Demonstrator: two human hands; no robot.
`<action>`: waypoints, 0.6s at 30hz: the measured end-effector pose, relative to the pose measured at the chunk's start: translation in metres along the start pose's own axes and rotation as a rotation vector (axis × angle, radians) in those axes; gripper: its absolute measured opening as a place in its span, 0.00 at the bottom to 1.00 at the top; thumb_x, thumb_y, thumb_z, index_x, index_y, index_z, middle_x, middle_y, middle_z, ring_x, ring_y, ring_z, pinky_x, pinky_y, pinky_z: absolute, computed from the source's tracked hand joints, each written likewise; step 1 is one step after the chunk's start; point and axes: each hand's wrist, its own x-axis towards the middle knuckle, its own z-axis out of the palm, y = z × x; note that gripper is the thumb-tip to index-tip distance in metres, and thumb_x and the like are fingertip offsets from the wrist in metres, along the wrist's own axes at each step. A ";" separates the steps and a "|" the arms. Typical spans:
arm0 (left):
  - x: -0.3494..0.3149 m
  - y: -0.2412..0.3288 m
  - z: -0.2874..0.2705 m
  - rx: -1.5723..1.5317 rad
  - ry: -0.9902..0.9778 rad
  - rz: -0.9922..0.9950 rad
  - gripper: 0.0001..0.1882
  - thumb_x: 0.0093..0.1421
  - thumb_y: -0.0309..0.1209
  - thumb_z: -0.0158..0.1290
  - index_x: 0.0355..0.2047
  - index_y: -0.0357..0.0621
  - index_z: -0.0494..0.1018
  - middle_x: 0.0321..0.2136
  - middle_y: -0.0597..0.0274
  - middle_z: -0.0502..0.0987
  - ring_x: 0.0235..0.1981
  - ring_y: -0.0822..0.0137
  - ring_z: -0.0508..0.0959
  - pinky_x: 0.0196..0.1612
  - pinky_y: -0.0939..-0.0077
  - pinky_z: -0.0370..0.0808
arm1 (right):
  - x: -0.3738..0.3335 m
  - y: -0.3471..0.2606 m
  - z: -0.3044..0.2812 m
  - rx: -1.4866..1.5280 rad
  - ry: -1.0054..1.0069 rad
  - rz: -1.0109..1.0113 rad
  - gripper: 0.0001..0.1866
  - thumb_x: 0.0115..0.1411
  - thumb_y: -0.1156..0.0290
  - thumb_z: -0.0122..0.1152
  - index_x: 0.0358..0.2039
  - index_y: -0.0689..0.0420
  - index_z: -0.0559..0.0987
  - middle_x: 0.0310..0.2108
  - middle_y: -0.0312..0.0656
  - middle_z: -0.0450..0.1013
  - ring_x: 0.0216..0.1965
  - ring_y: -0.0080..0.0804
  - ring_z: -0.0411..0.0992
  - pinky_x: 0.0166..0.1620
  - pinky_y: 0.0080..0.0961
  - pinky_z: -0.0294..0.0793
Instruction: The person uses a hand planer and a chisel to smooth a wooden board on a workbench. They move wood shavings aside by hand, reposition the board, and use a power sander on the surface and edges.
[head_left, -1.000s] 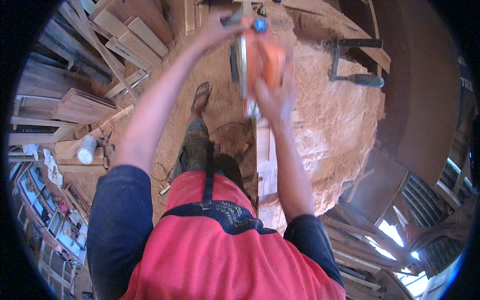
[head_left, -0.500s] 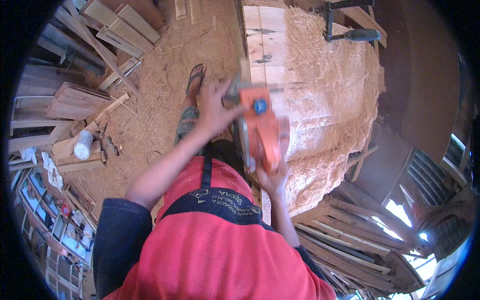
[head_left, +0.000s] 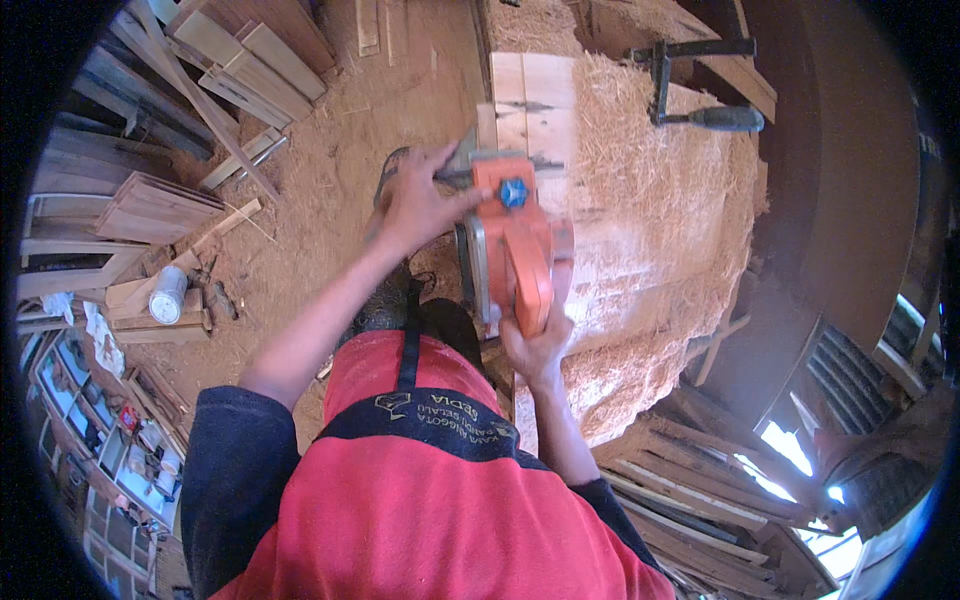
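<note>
An orange electric planer [head_left: 535, 262] with a blue knob rests near the left edge of a pale wooden panel [head_left: 537, 128]. Around its rear handle my right hand [head_left: 537, 345] is closed. Up front, my left hand [head_left: 420, 200] has its thumb on the orange body and its fingers on a dark metal piece at the planer's left side. The panel's bare strip shows dark knots and seams, while curly wood shavings [head_left: 660, 170] cover much of the rest. The planer's underside is hidden.
A dark bar clamp [head_left: 715, 118] sits at the panel's far right. Stacked boards [head_left: 160, 207] and a white can [head_left: 168, 293] stand to the left, above a shavings-strewn floor [head_left: 300, 200]. More long timber [head_left: 690, 490] lies at the lower right.
The planer and both hands have moved forward along the panel, away from me. My view has shifted, so the clamp and the panel's far end appear lower. My sandalled foot is now largely covered.
</note>
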 end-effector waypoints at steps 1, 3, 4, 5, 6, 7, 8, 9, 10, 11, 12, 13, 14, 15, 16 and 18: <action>0.029 0.000 -0.008 -0.129 0.022 0.021 0.41 0.47 0.48 0.71 0.56 0.35 0.73 0.42 0.49 0.77 0.46 0.58 0.76 0.52 0.66 0.73 | 0.027 -0.013 0.005 0.008 -0.024 0.004 0.18 0.47 0.70 0.67 0.39 0.61 0.77 0.28 0.55 0.77 0.30 0.57 0.78 0.34 0.44 0.77; 0.092 -0.009 -0.022 -0.231 0.064 0.101 0.36 0.49 0.49 0.69 0.50 0.34 0.77 0.33 0.54 0.81 0.36 0.65 0.79 0.43 0.69 0.75 | 0.085 -0.039 0.018 0.052 -0.003 -0.076 0.19 0.46 0.69 0.68 0.39 0.61 0.77 0.29 0.55 0.76 0.31 0.56 0.78 0.34 0.43 0.77; 0.124 -0.017 -0.028 -0.199 0.082 0.158 0.33 0.50 0.50 0.69 0.47 0.34 0.79 0.31 0.57 0.82 0.34 0.69 0.80 0.39 0.71 0.76 | 0.116 -0.051 0.026 0.094 0.040 -0.160 0.19 0.46 0.69 0.68 0.40 0.61 0.77 0.30 0.55 0.76 0.31 0.55 0.77 0.34 0.42 0.76; 0.154 -0.009 -0.042 -0.140 0.029 0.109 0.32 0.50 0.51 0.69 0.44 0.35 0.80 0.32 0.58 0.82 0.35 0.70 0.80 0.39 0.71 0.76 | 0.148 -0.058 0.036 0.081 0.110 -0.276 0.17 0.48 0.70 0.65 0.39 0.62 0.77 0.27 0.52 0.75 0.29 0.46 0.77 0.35 0.39 0.76; 0.182 0.002 -0.057 -0.082 -0.032 0.058 0.30 0.51 0.52 0.69 0.42 0.36 0.80 0.33 0.59 0.82 0.36 0.71 0.79 0.39 0.72 0.75 | 0.176 -0.065 0.043 0.066 0.181 -0.385 0.15 0.50 0.71 0.63 0.39 0.62 0.77 0.25 0.49 0.75 0.28 0.37 0.76 0.35 0.36 0.75; 0.215 -0.007 -0.069 -0.019 0.005 0.071 0.34 0.50 0.53 0.69 0.47 0.38 0.79 0.37 0.55 0.82 0.40 0.66 0.80 0.44 0.70 0.76 | 0.202 -0.074 0.049 0.048 0.156 -0.381 0.15 0.49 0.70 0.63 0.38 0.62 0.77 0.25 0.49 0.74 0.28 0.38 0.75 0.34 0.36 0.75; 0.238 -0.023 -0.078 0.048 0.044 0.076 0.39 0.48 0.55 0.69 0.53 0.40 0.78 0.41 0.52 0.83 0.43 0.62 0.81 0.49 0.67 0.76 | 0.220 -0.082 0.055 0.032 0.123 -0.379 0.15 0.49 0.69 0.63 0.37 0.62 0.76 0.26 0.50 0.74 0.28 0.39 0.75 0.34 0.37 0.74; 0.248 -0.025 -0.078 0.045 0.035 0.070 0.39 0.48 0.55 0.69 0.53 0.40 0.78 0.41 0.52 0.83 0.43 0.62 0.81 0.49 0.67 0.76 | 0.228 -0.091 0.054 0.029 0.120 -0.368 0.15 0.49 0.69 0.63 0.37 0.62 0.76 0.26 0.50 0.74 0.28 0.39 0.75 0.34 0.37 0.74; 0.257 -0.025 -0.079 -0.163 0.032 0.072 0.35 0.51 0.49 0.69 0.50 0.32 0.77 0.40 0.53 0.82 0.43 0.66 0.80 0.46 0.71 0.77 | 0.236 -0.100 0.054 0.050 0.063 -0.299 0.15 0.49 0.69 0.63 0.36 0.63 0.76 0.27 0.49 0.74 0.28 0.40 0.74 0.35 0.37 0.74; 0.258 -0.026 -0.079 -0.372 0.030 0.075 0.33 0.54 0.43 0.70 0.48 0.25 0.76 0.40 0.54 0.82 0.42 0.70 0.80 0.42 0.76 0.77 | 0.236 -0.103 0.054 0.070 0.006 -0.231 0.15 0.48 0.68 0.63 0.35 0.63 0.76 0.29 0.49 0.74 0.29 0.41 0.74 0.35 0.37 0.74; 0.250 -0.029 -0.074 -0.325 0.098 0.088 0.30 0.54 0.43 0.70 0.46 0.28 0.77 0.39 0.55 0.82 0.41 0.72 0.79 0.41 0.75 0.77 | 0.230 -0.100 0.054 -0.003 0.069 -0.303 0.14 0.48 0.69 0.63 0.34 0.63 0.76 0.28 0.49 0.74 0.29 0.41 0.74 0.36 0.37 0.74; 0.235 -0.025 -0.068 -0.329 0.091 0.091 0.30 0.54 0.43 0.70 0.46 0.28 0.77 0.39 0.55 0.82 0.41 0.72 0.79 0.41 0.75 0.77 | 0.218 -0.095 0.051 -0.006 0.075 -0.299 0.14 0.48 0.69 0.63 0.34 0.63 0.76 0.28 0.49 0.74 0.29 0.41 0.74 0.36 0.37 0.74; 0.212 -0.024 -0.061 -0.255 0.061 0.133 0.35 0.51 0.49 0.69 0.49 0.33 0.77 0.39 0.53 0.82 0.41 0.66 0.80 0.45 0.71 0.77 | 0.196 -0.088 0.047 -0.008 0.104 -0.301 0.15 0.48 0.69 0.64 0.35 0.63 0.77 0.27 0.50 0.74 0.30 0.41 0.75 0.36 0.38 0.74; 0.185 -0.017 -0.056 -0.182 0.029 0.180 0.39 0.49 0.55 0.69 0.51 0.37 0.77 0.39 0.51 0.83 0.41 0.61 0.81 0.48 0.66 0.76 | 0.173 -0.080 0.041 -0.012 0.138 -0.303 0.15 0.48 0.68 0.64 0.35 0.64 0.77 0.26 0.50 0.74 0.30 0.42 0.75 0.36 0.39 0.74; 0.153 -0.005 -0.052 -0.256 -0.052 0.076 0.39 0.49 0.54 0.69 0.52 0.36 0.76 0.41 0.50 0.82 0.43 0.61 0.81 0.50 0.66 0.76 | 0.147 -0.061 0.036 -0.026 0.130 -0.319 0.16 0.48 0.68 0.67 0.36 0.62 0.77 0.27 0.52 0.75 0.30 0.48 0.76 0.35 0.41 0.75; 0.083 0.016 -0.031 -0.192 -0.085 -0.024 0.40 0.49 0.51 0.69 0.55 0.35 0.74 0.43 0.49 0.79 0.46 0.59 0.78 0.53 0.65 0.73 | 0.083 -0.027 0.018 -0.017 0.080 -0.213 0.19 0.48 0.69 0.70 0.40 0.61 0.77 0.29 0.54 0.77 0.30 0.56 0.77 0.34 0.43 0.75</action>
